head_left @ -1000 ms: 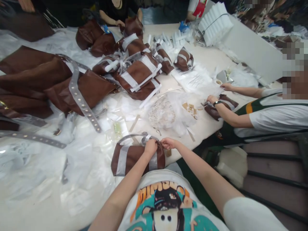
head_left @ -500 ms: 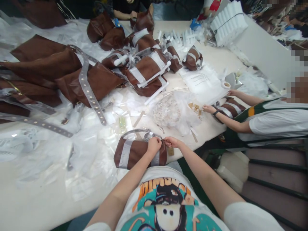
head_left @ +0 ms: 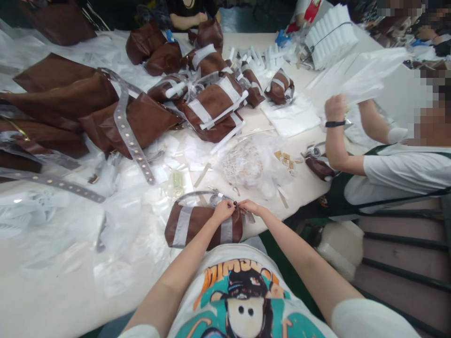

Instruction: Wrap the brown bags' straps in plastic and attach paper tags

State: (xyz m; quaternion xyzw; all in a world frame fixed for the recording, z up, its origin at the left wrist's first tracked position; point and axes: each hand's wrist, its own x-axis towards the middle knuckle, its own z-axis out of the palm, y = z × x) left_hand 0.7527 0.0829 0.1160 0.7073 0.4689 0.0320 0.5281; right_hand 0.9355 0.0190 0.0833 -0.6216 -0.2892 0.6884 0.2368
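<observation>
A brown handbag (head_left: 202,223) with pale grey bands lies on the table right in front of me. Its curved handle (head_left: 192,193) rises along the far side. At the bag's right upper end my left hand (head_left: 224,210) is closed, fingers pinched at a small dark fitting (head_left: 235,204). My right hand (head_left: 249,206) meets it from the right, its fingertips pinched around a small piece at the same spot. What exactly sits between the fingers is too small to make out. A greyish tag-like piece (head_left: 248,217) hangs just below the right hand.
Brown bags (head_left: 134,119) are heaped at left and centre. A clear plastic bag of cords (head_left: 243,162) lies beyond my hands, with gold tags (head_left: 284,158) beside it. On the right a co-worker's hand (head_left: 335,109) lifts a clear plastic sheet (head_left: 359,77) near another brown bag (head_left: 317,164).
My hands stay at the bag's end, with a dark fitting now showing between them. The gold tag below my right hand no longer shows. The co-worker has raised both hands with a plastic sheet.
</observation>
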